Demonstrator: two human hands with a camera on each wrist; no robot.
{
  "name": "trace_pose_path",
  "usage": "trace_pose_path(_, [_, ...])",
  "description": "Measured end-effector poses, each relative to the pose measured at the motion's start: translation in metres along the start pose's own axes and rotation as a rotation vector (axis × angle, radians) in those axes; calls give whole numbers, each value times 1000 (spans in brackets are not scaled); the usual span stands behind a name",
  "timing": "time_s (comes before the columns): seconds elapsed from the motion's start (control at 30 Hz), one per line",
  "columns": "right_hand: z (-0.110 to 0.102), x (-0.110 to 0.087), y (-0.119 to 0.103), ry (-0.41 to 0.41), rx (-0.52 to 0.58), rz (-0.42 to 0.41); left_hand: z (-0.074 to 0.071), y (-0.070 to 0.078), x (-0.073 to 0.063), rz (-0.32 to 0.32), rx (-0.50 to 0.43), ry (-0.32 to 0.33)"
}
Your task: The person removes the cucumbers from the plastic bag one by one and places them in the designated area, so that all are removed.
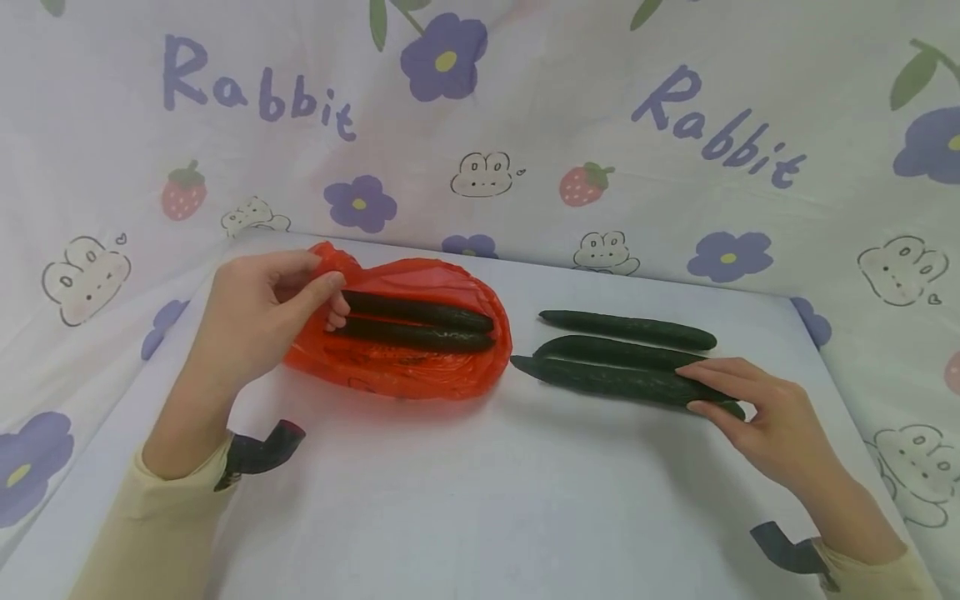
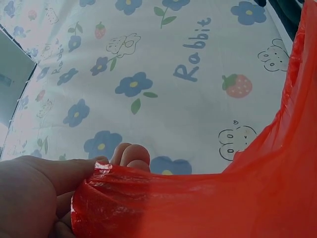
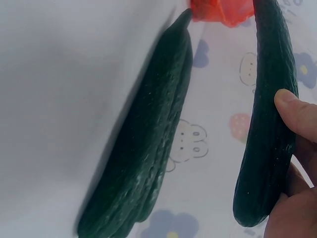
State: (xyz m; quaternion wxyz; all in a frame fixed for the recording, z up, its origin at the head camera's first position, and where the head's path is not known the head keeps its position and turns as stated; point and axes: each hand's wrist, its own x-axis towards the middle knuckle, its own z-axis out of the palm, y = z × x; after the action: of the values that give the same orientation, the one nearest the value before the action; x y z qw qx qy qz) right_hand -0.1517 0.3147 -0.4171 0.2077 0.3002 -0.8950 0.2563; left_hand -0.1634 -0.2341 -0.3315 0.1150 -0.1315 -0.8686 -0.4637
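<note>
My left hand (image 1: pixel 258 308) pinches the upper left edge of a thin red plastic bag (image 1: pixel 375 379). Its mouth gapes, showing two dark green cucumbers (image 1: pixel 420 336) side by side within; their left ends are hidden behind my fingers. In the left wrist view, the bag's film (image 2: pixel 237 208) stretches away from my thumb and fingers. To the right of the bag, my right hand (image 1: pixel 780 421) grips the right part of the front cucumber (image 1: pixel 600 380), thumb on the near side. The right wrist view shows this cucumber (image 3: pixel 265 129) apart from two others (image 3: pixel 143 129) lying together.
Behind the gripped cucumber lie a middle cucumber (image 1: pixel 600 348) and a back cucumber (image 1: pixel 630 328), roughly parallel. Everything rests on a white tabletop (image 1: pixel 465 500). A printed cloth (image 1: pixel 525 100) with rabbits, flowers and strawberries hangs behind the table's far edge.
</note>
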Motion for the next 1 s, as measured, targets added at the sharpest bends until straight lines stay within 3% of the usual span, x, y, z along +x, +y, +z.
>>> trace_pose_path(0.43, [-9, -27, 3, -34, -48, 59, 0, 2, 0, -6, 8, 3])
trace_pose_path(1.0, [7, -59, 21, -93, -68, 140, 1, 1, 0, -15, 11, 0])
